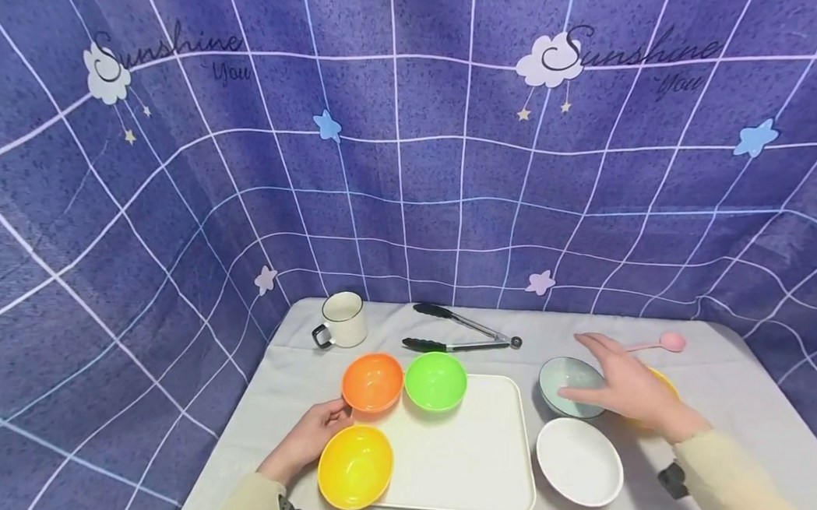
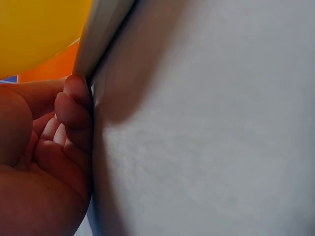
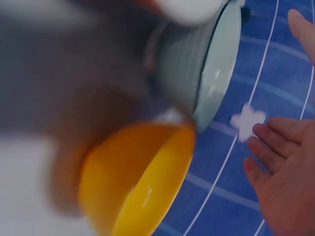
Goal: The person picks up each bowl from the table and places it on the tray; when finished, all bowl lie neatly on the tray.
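At the left edge of the cream tray (image 1: 466,461), my left hand (image 1: 309,436) pinches the rim (image 2: 102,37) with bent fingers. An orange bowl (image 1: 372,383) and a yellow bowl (image 1: 356,468) sit on the tray's left side, close to that hand. Beside the orange one is a green bowl (image 1: 436,381). My right hand (image 1: 628,385), fingers spread and thumb apart, hovers over a grey-green bowl (image 1: 557,379) and holds nothing. Partly hidden under this hand is a second yellow bowl (image 3: 128,182).
A white bowl (image 1: 580,462) stands right of the tray. Behind lie black-handled tongs (image 1: 473,345) and a pink spoon (image 1: 671,342); a cream mug (image 1: 345,321) stands at the back left. A blue patterned curtain (image 1: 428,170) borders the table.
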A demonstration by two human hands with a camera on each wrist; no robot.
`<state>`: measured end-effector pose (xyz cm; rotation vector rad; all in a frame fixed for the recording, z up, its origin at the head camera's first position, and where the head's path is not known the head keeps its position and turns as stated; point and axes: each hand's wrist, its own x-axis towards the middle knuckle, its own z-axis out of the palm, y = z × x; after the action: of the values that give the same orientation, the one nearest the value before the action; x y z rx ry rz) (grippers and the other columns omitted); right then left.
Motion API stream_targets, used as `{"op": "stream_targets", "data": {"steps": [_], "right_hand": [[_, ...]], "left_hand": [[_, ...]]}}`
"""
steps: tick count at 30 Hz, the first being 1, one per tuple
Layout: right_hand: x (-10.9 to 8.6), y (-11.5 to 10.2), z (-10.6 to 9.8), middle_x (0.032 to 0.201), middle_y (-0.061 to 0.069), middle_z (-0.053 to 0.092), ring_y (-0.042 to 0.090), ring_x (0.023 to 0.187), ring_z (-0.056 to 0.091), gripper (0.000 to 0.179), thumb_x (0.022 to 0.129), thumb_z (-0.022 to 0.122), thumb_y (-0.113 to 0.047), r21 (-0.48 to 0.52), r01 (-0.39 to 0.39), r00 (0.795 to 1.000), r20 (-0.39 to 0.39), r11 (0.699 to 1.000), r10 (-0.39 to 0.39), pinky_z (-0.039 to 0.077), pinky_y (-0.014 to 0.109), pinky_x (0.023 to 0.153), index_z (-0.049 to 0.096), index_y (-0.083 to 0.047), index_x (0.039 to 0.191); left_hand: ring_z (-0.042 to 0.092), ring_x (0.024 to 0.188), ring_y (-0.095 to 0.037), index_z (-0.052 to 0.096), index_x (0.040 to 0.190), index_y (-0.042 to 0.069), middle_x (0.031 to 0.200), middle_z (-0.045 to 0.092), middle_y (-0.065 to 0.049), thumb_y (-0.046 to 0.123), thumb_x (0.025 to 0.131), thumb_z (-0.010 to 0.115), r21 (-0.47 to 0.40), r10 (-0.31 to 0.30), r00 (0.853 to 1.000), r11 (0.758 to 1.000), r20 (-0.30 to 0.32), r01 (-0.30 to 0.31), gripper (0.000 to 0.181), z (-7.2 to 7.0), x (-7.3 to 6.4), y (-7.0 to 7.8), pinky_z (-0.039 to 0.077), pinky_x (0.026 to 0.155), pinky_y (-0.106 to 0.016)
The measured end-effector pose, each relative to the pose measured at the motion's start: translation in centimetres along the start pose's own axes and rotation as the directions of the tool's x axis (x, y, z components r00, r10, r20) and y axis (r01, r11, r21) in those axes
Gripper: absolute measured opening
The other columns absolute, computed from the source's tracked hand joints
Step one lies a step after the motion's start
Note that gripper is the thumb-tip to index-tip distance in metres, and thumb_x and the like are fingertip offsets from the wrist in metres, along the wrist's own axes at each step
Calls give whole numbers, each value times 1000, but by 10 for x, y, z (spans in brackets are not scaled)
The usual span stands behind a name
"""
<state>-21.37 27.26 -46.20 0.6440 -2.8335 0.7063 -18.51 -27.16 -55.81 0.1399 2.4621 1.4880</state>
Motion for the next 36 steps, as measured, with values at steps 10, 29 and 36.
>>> {"op": "stream_targets", "data": {"steps": [10, 29, 36], "right_hand": [[-36, 58, -17, 140, 35, 52, 57, 127, 48, 107, 70, 94, -52, -40, -62, 996, -72, 997, 59, 39, 72, 98, 49, 14, 141], [-60, 92, -2, 126, 46, 54, 62, 115, 53, 110, 62, 99, -43, -23, -118, 992, -46, 993, 117, 41, 70, 94, 48, 24, 132], [-61, 92, -1, 127, 48, 50, 65, 115, 51, 114, 61, 100, -44, -13, -144, 989, -32, 990, 143, 40, 73, 95, 45, 25, 134]], "left_hand": [[57, 75, -20, 65, 137, 6, 82, 62, -3, 18, 103, 65, 10, -7, 1000, 1000, 2, 7, 36, -1, 1, -1, 47, 73, -32], [62, 80, -21, 61, 143, 5, 87, 67, -3, 20, 104, 64, 24, -20, 1000, 1000, 16, 19, 42, -1, 1, 0, 49, 82, -37], [59, 78, -20, 63, 141, 6, 84, 64, -3, 20, 103, 66, 22, -17, 1000, 1000, 6, 17, 41, -1, 0, 1, 47, 79, -33]]}}
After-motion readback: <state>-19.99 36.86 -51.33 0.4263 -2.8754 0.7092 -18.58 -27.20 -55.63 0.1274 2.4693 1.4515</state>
